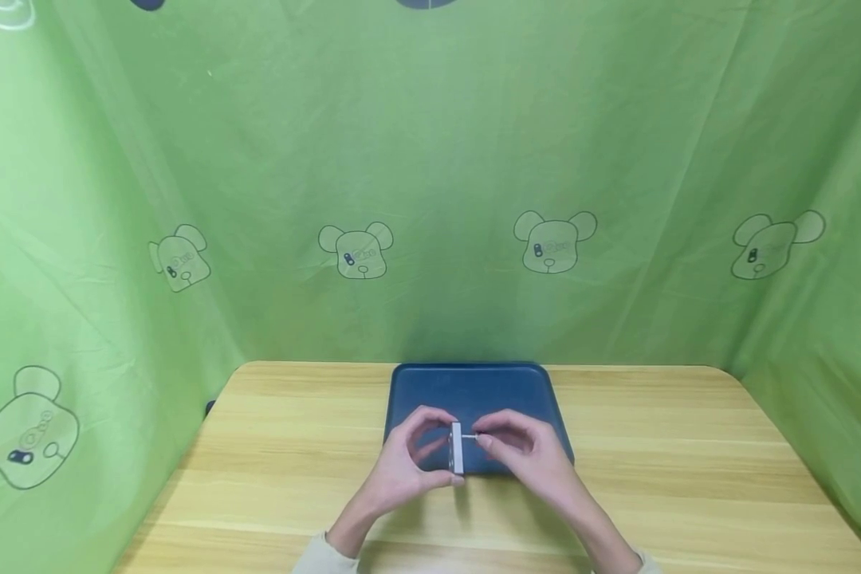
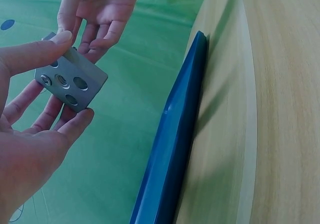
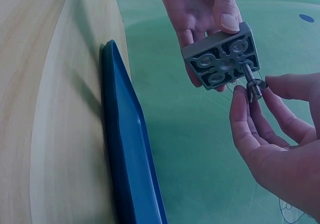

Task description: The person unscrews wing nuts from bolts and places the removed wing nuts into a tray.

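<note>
Over the near part of the tray, my left hand (image 1: 410,461) grips a small square grey block (image 1: 458,449) by its edges, thumb at one side and fingers at the other. The left wrist view shows several round holes in the block's face, with a bolt head (image 2: 46,79) seated in a corner one. From the ribbed opposite face sticks a threaded bolt (image 3: 248,73). My right hand (image 1: 529,448) pinches a small metal nut (image 3: 256,85) with wing-like tabs on that bolt, between thumb and fingertips. The fingers partly hide the nut.
A blue tray (image 1: 466,387) with a raised rim lies on the wooden table (image 1: 301,446), under and beyond the hands. Green curtains (image 1: 445,159) printed with bear heads stand behind the table and on both sides.
</note>
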Demonstrator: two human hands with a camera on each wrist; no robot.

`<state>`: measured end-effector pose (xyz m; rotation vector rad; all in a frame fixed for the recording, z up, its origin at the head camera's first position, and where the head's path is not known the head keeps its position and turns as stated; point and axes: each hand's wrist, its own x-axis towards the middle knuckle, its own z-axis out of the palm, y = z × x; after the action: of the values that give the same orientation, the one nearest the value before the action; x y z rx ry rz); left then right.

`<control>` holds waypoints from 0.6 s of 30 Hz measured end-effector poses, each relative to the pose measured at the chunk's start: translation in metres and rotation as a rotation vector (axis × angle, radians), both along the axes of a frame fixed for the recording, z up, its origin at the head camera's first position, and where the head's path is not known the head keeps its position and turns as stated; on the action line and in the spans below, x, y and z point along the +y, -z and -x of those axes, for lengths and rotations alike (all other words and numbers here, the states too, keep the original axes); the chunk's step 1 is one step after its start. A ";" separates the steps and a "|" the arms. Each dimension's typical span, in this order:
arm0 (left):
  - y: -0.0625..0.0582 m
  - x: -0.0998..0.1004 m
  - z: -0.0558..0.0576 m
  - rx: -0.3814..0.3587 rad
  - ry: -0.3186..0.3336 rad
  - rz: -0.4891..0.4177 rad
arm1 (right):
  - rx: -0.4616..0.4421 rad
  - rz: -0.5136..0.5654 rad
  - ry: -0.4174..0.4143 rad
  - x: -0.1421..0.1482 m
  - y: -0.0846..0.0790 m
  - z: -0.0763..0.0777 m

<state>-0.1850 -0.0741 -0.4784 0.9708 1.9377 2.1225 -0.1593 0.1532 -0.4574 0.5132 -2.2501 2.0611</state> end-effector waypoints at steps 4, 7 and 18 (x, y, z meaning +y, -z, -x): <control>0.000 0.000 0.001 -0.002 0.004 -0.006 | 0.000 0.002 0.004 0.000 -0.001 0.000; 0.000 0.000 0.001 0.000 0.003 -0.008 | 0.008 0.002 0.002 0.000 -0.001 0.000; -0.001 0.000 0.001 0.002 0.006 -0.013 | -0.005 0.002 -0.026 0.000 -0.002 0.001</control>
<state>-0.1857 -0.0745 -0.4775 0.9798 1.9216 2.1339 -0.1599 0.1537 -0.4556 0.5403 -2.2562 2.0790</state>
